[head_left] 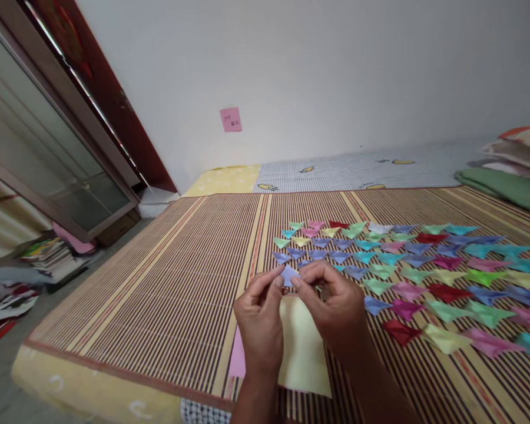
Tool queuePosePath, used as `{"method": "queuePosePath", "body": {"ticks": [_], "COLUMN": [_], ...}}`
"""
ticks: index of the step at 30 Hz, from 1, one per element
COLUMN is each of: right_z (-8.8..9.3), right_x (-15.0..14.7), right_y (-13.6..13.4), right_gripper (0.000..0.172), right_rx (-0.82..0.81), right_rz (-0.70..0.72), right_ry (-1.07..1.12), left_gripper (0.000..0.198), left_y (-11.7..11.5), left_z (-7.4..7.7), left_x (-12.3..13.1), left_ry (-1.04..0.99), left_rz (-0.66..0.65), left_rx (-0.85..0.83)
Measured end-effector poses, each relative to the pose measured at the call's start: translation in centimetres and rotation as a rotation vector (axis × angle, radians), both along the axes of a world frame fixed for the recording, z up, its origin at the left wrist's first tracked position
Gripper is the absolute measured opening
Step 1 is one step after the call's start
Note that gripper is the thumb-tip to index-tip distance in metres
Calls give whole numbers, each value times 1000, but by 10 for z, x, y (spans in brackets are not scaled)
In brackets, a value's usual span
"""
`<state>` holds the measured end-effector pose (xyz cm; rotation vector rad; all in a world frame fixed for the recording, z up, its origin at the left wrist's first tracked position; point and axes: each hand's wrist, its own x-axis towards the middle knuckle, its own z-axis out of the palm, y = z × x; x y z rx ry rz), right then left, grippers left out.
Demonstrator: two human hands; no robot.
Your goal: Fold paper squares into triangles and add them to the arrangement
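Observation:
A small folded piece of lavender-blue paper [288, 275] is pinched between both my hands above the striped mat. My left hand [261, 315] grips its left side with thumb and fingertips. On the right side, the thumb and fingers of my right hand [335, 303] press it. Below my hands lies a pale yellow paper sheet [304, 353], partly covered by them. A bit of pink paper [237, 356] shows beside my left wrist. Rows of folded paper pieces [446, 292] in many colours spread out to the right, the nearest ones close to my right hand.
The striped mat [150, 282] covers the bed. Folded cloths and bedding [507, 182] are stacked at the far right. A pink note [230, 119] is stuck on the white wall [318, 76]. Books [48, 256] are piled on the left, near a glass-panelled door [57, 129].

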<state>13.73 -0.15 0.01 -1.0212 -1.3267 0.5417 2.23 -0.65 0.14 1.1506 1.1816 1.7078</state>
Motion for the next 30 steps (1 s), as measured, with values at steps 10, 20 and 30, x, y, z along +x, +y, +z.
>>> {"method": "queuePosePath", "body": {"ticks": [10, 20, 30], "right_z": [-3, -2, -3], "right_x": [-1, 6, 9], "right_y": [0, 3, 5], "right_gripper": [12, 12, 12], "right_rx": [-27, -218, -233], "right_rz": [58, 213, 254], "right_ry": [21, 160, 222], "left_gripper": [10, 12, 25], "left_y": [0, -2, 0], "left_z": [0, -3, -3], "left_x": [1, -2, -4], "left_ry": [-55, 53, 49], "left_rz": [55, -68, -134], "left_rx": [0, 52, -1]}}
